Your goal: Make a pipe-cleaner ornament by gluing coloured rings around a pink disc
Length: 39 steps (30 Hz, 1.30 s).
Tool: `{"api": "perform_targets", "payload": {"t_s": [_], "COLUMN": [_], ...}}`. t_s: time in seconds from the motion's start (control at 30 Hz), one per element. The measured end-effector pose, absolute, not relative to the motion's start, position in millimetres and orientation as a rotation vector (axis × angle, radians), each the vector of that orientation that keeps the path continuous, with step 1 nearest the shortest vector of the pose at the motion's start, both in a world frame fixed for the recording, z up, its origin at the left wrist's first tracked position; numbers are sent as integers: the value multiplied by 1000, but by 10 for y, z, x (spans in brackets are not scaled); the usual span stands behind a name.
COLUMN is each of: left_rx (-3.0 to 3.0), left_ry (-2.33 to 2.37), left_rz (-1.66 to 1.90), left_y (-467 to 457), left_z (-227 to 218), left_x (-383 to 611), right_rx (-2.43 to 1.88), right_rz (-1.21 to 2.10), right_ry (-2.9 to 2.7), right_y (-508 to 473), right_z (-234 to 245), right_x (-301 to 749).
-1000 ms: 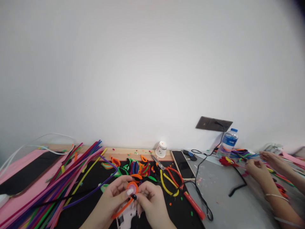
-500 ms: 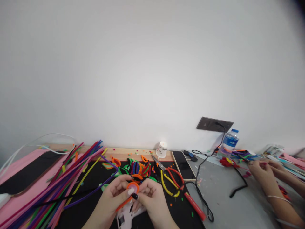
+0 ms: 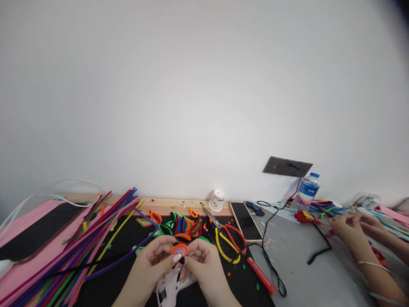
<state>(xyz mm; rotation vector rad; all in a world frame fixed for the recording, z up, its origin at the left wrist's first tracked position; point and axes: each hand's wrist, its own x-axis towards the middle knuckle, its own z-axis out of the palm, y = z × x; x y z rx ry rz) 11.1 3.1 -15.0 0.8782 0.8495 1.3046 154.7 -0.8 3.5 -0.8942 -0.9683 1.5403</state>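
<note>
Between my fingertips is a small rounded piece of orange and pink pipe cleaner (image 3: 179, 249). My left hand (image 3: 156, 260) pinches it from the left, thumb in front. From the right, my right hand (image 3: 203, 260) closes on its edge, the dark-nailed thumb meeting the left thumb. A pale pink glue gun (image 3: 171, 292) lies just below, partly covered by my hands. Right behind my fingers sits a pile of bent, colourful pipe cleaner pieces (image 3: 188, 226) on the black mat (image 3: 105, 283).
Long pipe cleaners (image 3: 92, 238) are heaped at left. Toward the right lie yellow-and-red-handled scissors (image 3: 228, 247), a phone (image 3: 246, 221), a red stick-like tool (image 3: 260, 275) and a black cable (image 3: 266, 256). A paper cup (image 3: 216, 200) and water bottle (image 3: 306, 192) stand behind. Another person's hands (image 3: 351, 230) work at far right.
The orange and pink piece has turned in my fingers, so its round face looks flatter and its orange tail no longer shows at lower left. My hands stay nearly in place.
</note>
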Motion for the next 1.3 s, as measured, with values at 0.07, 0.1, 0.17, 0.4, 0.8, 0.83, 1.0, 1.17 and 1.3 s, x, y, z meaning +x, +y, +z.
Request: {"api": "perform_targets", "payload": {"t_s": [0.07, 0.1, 0.17, 0.4, 0.8, 0.83, 1.0, 1.17, 1.3], "left_rx": [935, 970, 1054, 1464, 1851, 1854, 1907, 1965, 1945], "left_ry": [896, 917, 955, 1030, 979, 968, 952, 982, 981], "left_rz": [1302, 1309, 1336, 1329, 1119, 1105, 953, 902, 911], "left_y": [26, 25, 20, -55, -129, -131, -138, -135, -133], "left_z": [-126, -117, -105, -42, 274, 283, 315, 302, 281], "left_x": [108, 107, 102, 28, 16, 20, 16, 20, 20], "right_rx": [-928, -948, -980, -1016, -1104, -1112, -1102, -1110, -1093], "right_rz": [1532, 1526, 1510, 1586, 1682, 1693, 1741, 1767, 1769], "right_ry": [-984, -995, -1023, -1193, -1431, -1443, -1479, -1473, -1502], "right_y": [-13, -14, -14, -12, -16, -18, -12, 6, 8], "right_z": [73, 96, 139, 181, 230, 246, 258, 240, 257], "right_x": [1566, 1577, 1603, 1689, 1808, 1817, 1865, 1898, 1915]}}
